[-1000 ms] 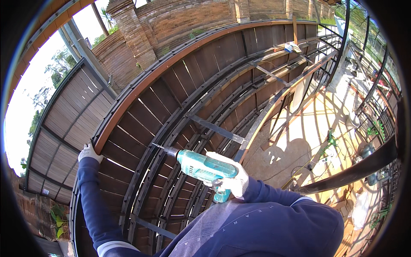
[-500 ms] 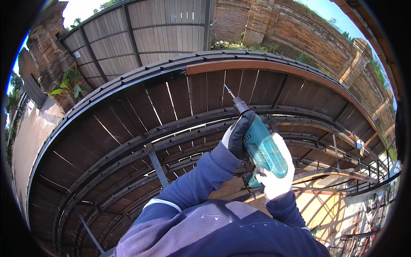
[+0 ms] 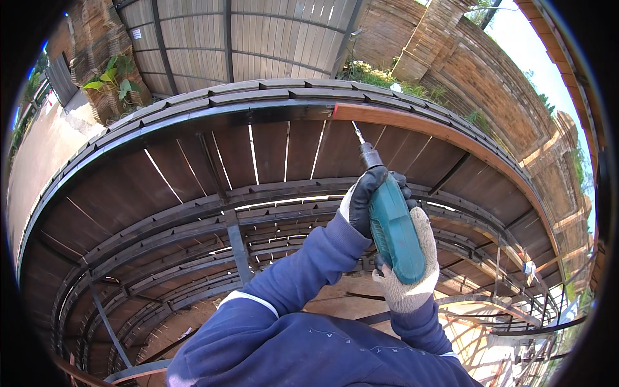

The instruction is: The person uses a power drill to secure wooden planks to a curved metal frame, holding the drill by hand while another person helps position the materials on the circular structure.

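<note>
Slippage is the main risk: the drill has its bit tip aimed at the reddish rail that caps the dark slats, and the bit looks thin and long, so a skewed push could make it skate off the rail or bend. The left hand, in a dark glove, wraps its fingers around the drill's front, just behind the chuck. The right hand, in a pale knit glove, closes its fingers around the drill's rear and handle. Both arms reach far out, so a sudden kick might twist the drill loose. Whether the bit touches the rail cannot be told. The trigger and any screw are hidden. Fisheye bending curves the slats.
</note>
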`<state>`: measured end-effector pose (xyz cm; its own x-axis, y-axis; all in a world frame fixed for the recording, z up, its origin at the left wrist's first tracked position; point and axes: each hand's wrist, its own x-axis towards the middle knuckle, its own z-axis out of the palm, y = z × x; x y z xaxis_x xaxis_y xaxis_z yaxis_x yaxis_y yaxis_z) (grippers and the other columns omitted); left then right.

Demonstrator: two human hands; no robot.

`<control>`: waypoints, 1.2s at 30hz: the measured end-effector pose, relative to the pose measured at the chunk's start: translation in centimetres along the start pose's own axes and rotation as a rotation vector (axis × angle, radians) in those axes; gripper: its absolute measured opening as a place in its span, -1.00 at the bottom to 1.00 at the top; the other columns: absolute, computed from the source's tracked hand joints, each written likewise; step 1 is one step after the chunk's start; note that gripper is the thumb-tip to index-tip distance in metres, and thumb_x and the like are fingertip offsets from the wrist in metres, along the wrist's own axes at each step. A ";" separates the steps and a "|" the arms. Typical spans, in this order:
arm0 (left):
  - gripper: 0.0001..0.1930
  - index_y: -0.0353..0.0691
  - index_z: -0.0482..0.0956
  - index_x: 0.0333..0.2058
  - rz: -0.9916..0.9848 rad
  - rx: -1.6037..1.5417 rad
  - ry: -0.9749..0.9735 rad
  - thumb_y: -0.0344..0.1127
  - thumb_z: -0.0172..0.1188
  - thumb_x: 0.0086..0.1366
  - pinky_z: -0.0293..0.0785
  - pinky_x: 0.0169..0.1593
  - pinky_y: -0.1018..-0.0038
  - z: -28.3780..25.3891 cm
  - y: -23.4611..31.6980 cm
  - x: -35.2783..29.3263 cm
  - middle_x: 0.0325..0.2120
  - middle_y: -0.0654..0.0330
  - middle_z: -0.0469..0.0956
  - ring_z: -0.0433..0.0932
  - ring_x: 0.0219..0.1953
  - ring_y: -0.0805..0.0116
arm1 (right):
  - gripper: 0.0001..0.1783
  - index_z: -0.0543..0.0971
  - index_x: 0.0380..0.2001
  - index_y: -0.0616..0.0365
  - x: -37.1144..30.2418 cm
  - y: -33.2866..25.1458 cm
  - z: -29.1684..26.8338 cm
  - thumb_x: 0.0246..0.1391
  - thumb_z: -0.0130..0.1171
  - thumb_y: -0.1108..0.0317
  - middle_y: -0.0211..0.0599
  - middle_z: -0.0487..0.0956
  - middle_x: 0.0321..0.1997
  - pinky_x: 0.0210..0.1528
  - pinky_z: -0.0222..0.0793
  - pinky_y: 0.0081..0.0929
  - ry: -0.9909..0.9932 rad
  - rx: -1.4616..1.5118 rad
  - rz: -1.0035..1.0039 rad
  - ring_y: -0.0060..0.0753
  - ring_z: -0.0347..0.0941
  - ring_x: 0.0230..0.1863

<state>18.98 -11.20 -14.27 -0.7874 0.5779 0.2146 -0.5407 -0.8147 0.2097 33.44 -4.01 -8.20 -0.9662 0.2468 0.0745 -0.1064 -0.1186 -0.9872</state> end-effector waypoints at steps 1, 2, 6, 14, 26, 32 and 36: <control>-0.28 -0.33 0.53 -0.02 0.002 -0.005 -0.009 0.24 0.39 0.12 0.61 0.11 0.07 0.0 0.4 0.0 -0.18 -0.03 0.58 0.62 -0.08 0.07 | -0.13 0.22 0.44 0.11 0.1 0.0 0.5 0.04 0.26 0.54 -0.15 0.56 0.15 0.01 0.58 -0.36 0.015 -0.307 -0.144 -0.32 0.59 0.00; -0.27 -0.33 0.53 -0.02 0.003 -0.011 -0.019 0.25 0.39 0.12 0.61 0.11 0.07 0.0 0.6 0.1 -0.18 -0.03 0.58 0.62 -0.08 0.07 | -0.08 0.19 0.44 0.16 0.3 0.0 0.5 -0.03 0.28 0.58 -0.15 0.55 0.16 0.06 0.55 -0.38 -0.006 -0.334 -0.166 -0.35 0.57 0.04; -0.26 -0.33 0.53 -0.02 0.010 -0.016 -0.032 0.25 0.41 0.10 0.62 0.10 0.05 -0.3 1.8 0.1 -0.19 -0.02 0.58 0.63 -0.09 0.08 | 0.02 0.14 0.45 0.23 1.2 -0.1 1.3 -0.13 0.31 0.66 -0.15 0.53 0.20 0.17 0.50 -0.43 -0.036 -0.297 -0.093 -0.38 0.53 0.13; -0.30 -0.31 0.53 -0.03 -0.010 -0.103 -0.063 0.18 0.45 0.08 0.63 0.07 0.00 -0.9 2.4 0.2 -0.20 0.03 0.58 0.63 -0.11 0.07 | 0.05 0.13 0.45 0.28 1.6 0.9 1.5 -0.16 0.35 0.63 -0.06 0.48 0.28 0.25 0.44 -0.34 -0.036 -0.489 -0.227 -0.26 0.50 0.23; -0.35 -0.29 0.49 -0.02 0.010 -0.166 -0.090 0.13 0.43 0.15 0.63 0.11 0.04 -1.2 2.0 0.4 -0.15 0.12 0.53 0.60 -0.05 0.13 | 0.00 0.15 0.47 0.11 1.2 0.7 1.7 -0.09 0.19 0.76 -0.19 0.41 0.33 0.09 0.55 -0.34 0.023 -0.145 0.106 -0.29 0.48 0.21; -0.35 -0.31 0.47 -0.01 0.022 -0.165 -0.081 0.11 0.41 0.17 0.63 0.11 0.06 -0.7 2.1 0.6 -0.14 0.09 0.50 0.58 -0.07 0.16 | 0.01 0.15 0.47 0.12 1.3 0.6 1.7 -0.11 0.25 0.70 -0.19 0.40 0.34 0.11 0.55 -0.33 -0.014 -0.519 -0.114 -0.27 0.46 0.24; -0.38 -0.31 0.47 -0.01 0.016 -0.177 -0.083 0.09 0.40 0.18 0.63 0.11 0.08 -0.8 2.0 0.7 -0.14 0.09 0.50 0.58 -0.08 0.17 | 0.01 0.15 0.46 0.19 1.5 1.2 0.8 -0.12 0.31 0.63 -0.14 0.42 0.32 0.14 0.52 -0.33 -0.015 -0.522 -0.114 -0.28 0.47 0.22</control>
<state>17.14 -12.46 -14.48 -0.7732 0.5606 0.2965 -0.5775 -0.8156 0.0361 31.64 -4.51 -9.16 -0.9591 0.2157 0.1831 -0.0834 0.4029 -0.9114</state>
